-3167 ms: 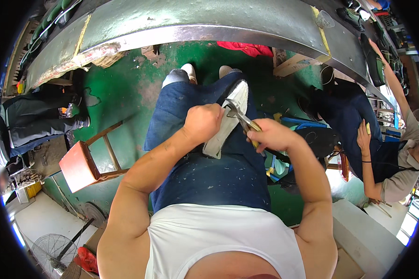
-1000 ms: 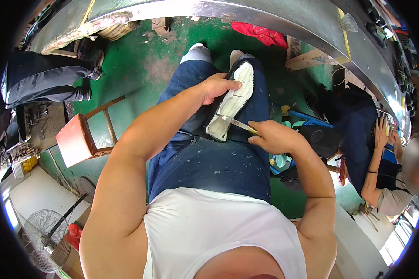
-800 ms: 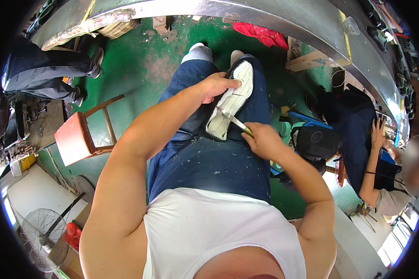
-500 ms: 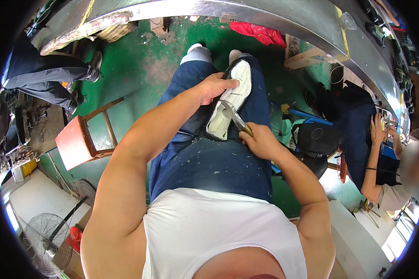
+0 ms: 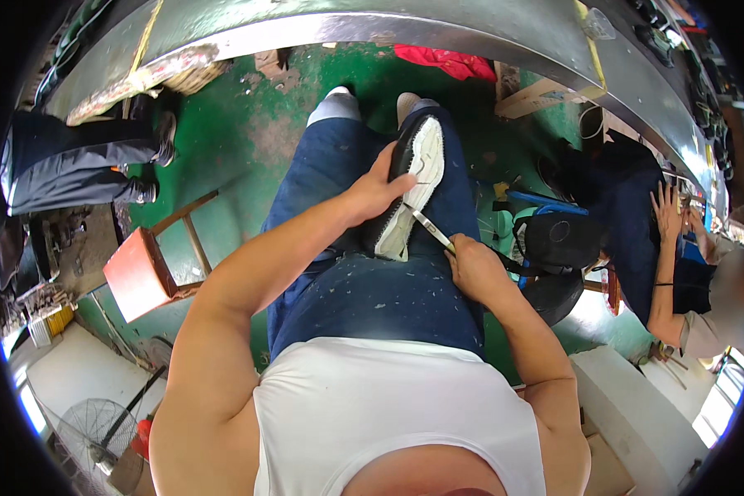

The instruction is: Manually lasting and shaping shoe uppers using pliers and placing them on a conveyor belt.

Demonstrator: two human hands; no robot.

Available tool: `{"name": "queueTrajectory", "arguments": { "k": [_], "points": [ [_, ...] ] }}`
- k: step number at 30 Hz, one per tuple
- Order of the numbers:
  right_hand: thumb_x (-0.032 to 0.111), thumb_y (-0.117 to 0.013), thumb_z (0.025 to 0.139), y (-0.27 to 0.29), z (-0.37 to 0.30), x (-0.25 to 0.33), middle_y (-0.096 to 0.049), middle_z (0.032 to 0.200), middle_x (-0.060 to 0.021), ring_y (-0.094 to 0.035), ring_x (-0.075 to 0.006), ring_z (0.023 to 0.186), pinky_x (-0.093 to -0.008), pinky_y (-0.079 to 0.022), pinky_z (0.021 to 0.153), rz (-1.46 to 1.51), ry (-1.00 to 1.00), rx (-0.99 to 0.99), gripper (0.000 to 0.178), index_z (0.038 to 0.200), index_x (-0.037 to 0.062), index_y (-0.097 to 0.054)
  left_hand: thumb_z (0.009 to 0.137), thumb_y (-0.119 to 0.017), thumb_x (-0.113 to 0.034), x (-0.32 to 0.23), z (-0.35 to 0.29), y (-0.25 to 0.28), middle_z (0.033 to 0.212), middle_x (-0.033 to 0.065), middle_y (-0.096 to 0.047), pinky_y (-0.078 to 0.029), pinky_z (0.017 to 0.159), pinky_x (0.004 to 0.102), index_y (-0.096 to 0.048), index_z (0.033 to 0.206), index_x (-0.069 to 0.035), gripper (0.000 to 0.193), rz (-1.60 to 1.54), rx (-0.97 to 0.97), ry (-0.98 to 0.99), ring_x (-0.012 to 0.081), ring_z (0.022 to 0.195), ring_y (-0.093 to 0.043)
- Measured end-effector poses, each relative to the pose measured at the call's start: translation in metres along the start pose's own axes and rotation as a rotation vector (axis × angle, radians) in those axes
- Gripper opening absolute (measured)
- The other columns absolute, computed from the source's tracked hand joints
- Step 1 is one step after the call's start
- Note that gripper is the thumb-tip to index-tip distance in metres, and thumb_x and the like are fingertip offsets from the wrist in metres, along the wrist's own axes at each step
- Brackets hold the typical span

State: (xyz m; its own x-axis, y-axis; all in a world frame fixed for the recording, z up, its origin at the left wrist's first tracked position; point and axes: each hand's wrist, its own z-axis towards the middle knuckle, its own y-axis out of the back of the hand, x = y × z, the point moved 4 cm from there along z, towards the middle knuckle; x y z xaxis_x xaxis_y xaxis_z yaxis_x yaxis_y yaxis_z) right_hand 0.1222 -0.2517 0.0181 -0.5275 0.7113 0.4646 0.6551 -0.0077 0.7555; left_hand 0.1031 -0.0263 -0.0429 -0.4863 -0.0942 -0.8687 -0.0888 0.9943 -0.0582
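Note:
Across my thighs lies a black shoe upper (image 5: 422, 169) with its pale underside facing up and a stitched-looking edge around it. My left hand (image 5: 379, 194) grips its left side, the thumb pressing on the pale underside. My right hand (image 5: 478, 269) is closed around a slim metal hand tool (image 5: 427, 226); its exact kind I cannot make out. The tool's tip touches the pale underside near my left thumb. My left fingers under the shoe are hidden.
A metal-edged workbench (image 5: 372, 35) curves across the far side. On the left stand a red-topped stool (image 5: 139, 277) and a wire fan (image 5: 95, 430). A black bag (image 5: 560, 240) sits to my right, near a co-worker's hand (image 5: 668, 217). Red cloth (image 5: 446, 62) lies under the bench.
The shoe has tilted and shifted slightly nearer me. My left hand has moved down along it, and the tool in my right hand has turned and now points farther left.

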Motion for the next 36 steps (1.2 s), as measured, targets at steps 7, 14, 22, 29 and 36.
{"name": "queueTrajectory", "arguments": {
  "k": [7, 14, 22, 29, 36],
  "points": [
    [0.026, -0.057, 0.100, 0.050, 0.017, -0.009, -0.065, 0.080, -0.0164, -0.069, -0.0298, 0.076, -0.0418, -0.054, 0.071, 0.581, -0.270, 0.510, 0.029, 0.096, -0.0023, -0.058, 0.094, -0.067, -0.025, 0.033, -0.001, -0.003, 0.153, 0.0200, -0.038, -0.033, 0.114, 0.0341, -0.010, 0.162, -0.014, 0.089, 0.060, -0.157, -0.043, 0.0286, 0.138, -0.043],
    [0.035, -0.049, 0.103, 0.039, 0.082, -0.005, -0.067, 0.087, -0.0257, -0.065, -0.0438, 0.087, -0.0500, -0.050, 0.077, 0.135, 0.099, -0.099, 0.040, 0.096, -0.0030, -0.059, 0.093, -0.069, -0.018, 0.012, -0.007, -0.003, 0.151, 0.0188, -0.043, -0.035, 0.113, 0.0316, -0.010, 0.162, -0.013, 0.091, 0.078, -0.165, 0.023, 0.0254, 0.135, -0.046],
    [0.034, -0.055, 0.100, 0.031, 0.056, -0.006, -0.066, 0.079, -0.0240, -0.067, -0.0415, 0.080, -0.0480, -0.050, 0.073, 0.358, -0.016, 0.032, 0.037, 0.091, -0.0022, -0.060, 0.088, -0.076, -0.019, 0.010, -0.006, 0.008, 0.152, 0.0153, -0.042, -0.034, 0.115, 0.0350, -0.004, 0.162, -0.014, 0.104, -0.165, 0.010, 0.076, 0.0249, 0.138, -0.043],
    [0.028, -0.060, 0.097, 0.042, 0.010, 0.009, -0.066, 0.071, -0.0151, -0.066, -0.0260, 0.066, -0.0410, -0.049, 0.064, 0.416, -0.120, 0.553, 0.030, 0.092, -0.0009, -0.062, 0.087, -0.076, -0.015, 0.013, -0.003, 0.007, 0.152, 0.0141, -0.041, -0.033, 0.116, 0.0363, -0.004, 0.162, -0.014, 0.105, -0.288, 0.085, 0.121, 0.0232, 0.139, -0.042],
    [0.031, -0.060, 0.098, 0.030, 0.018, 0.020, -0.068, 0.083, -0.0228, -0.064, -0.0433, 0.081, -0.0480, -0.050, 0.074, 0.280, 0.014, 0.517, 0.032, 0.095, -0.0009, -0.063, 0.086, -0.077, -0.015, 0.016, -0.005, 0.005, 0.152, 0.0143, -0.042, -0.035, 0.115, 0.0367, -0.004, 0.162, -0.013, 0.105, -0.249, 0.043, 0.086, 0.0243, 0.138, -0.044]
  ]
}}
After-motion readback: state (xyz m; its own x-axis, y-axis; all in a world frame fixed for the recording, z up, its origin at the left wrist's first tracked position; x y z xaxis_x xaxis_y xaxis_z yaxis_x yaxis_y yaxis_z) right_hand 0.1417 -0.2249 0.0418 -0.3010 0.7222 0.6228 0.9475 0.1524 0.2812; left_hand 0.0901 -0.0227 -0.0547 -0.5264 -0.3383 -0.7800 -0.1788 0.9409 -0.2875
